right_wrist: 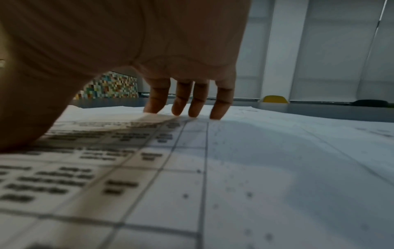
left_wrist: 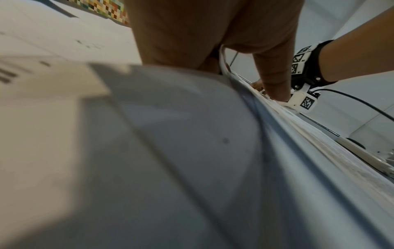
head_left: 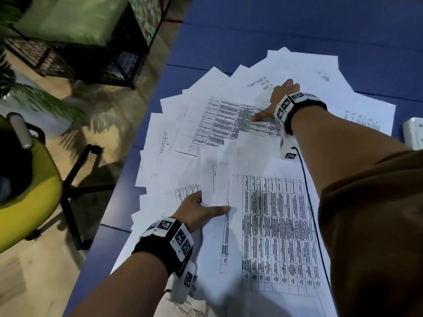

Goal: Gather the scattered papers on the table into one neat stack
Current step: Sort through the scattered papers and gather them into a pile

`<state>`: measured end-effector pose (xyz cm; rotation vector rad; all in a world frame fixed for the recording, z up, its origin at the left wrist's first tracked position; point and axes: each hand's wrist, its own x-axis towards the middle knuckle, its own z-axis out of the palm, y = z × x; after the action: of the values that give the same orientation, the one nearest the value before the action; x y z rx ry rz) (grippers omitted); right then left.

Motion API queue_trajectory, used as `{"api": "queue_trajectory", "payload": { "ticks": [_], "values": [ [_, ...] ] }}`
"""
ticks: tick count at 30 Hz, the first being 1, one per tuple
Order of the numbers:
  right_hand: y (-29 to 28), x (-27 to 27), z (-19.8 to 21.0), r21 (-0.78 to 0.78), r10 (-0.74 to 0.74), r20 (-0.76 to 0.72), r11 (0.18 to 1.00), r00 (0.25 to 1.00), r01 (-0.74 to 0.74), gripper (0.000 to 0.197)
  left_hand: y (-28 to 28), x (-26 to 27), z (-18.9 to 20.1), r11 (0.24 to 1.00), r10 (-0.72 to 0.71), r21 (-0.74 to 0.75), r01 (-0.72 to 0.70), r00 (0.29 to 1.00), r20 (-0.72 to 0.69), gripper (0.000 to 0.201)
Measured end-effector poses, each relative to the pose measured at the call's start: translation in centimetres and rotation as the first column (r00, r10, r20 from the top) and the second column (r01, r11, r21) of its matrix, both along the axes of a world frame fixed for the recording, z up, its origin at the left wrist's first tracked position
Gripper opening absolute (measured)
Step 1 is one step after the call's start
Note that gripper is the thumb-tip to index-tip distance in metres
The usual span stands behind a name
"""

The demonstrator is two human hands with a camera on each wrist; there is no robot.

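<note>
Right-wrist view alone shows straight fingers point(right_wrist: 220, 107) pressing papers point(right_wrist: 255, 168); left's hidden.

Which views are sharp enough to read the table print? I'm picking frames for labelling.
Head view: the papers are fairly sharp, their print too small to read. Left wrist view: near sheet blurred; left hand blocks the top. Right wrist view: print smeared up close; right hand shadows it.

Head view looks down; both wrist views skim close over the same papers point(head_left: 229, 156).
</note>
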<state>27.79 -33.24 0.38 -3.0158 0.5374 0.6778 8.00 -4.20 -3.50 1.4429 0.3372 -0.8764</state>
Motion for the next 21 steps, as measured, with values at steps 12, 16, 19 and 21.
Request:
{"api": "queue_trajectory", "payload": {
  "ticks": [12, 16, 19, 21],
  "values": [
    [1.9, -1.1, 0.0, 0.14, -0.056, 0.084, 0.989, 0.995, 0.044, 0.116, -0.3, -0.2, -0.1, 1.0, -0.004, -0.013, 0.004, 1.0, 0.026, 0.06],
    [1.4, -1.2, -0.2, 0.205, -0.086, 0.058, 0.976, 0.995, 0.073, 0.143, -0.3, -0.2, 0.0, 1.0, -0.016, 0.006, 0.016, 1.0, 0.025, 0.061],
    [1.4, -1.2, 0.0, 0.168, -0.057, 0.037, 0.985, 0.998, 0.05, 0.131, -0.3, -0.2, 0.2, 1.0, -0.018, 0.013, 0.018, 0.999, 0.026, 0.062],
    [1.5, -1.1, 0.2, 0.111, 0.006, 0.06, 0.994, 0.998, -0.013, 0.119, -0.3, -0.2, 0.2, 1.0, -0.026, 0.01, 0.026, 0.999, 0.033, 0.062]
  ]
}}
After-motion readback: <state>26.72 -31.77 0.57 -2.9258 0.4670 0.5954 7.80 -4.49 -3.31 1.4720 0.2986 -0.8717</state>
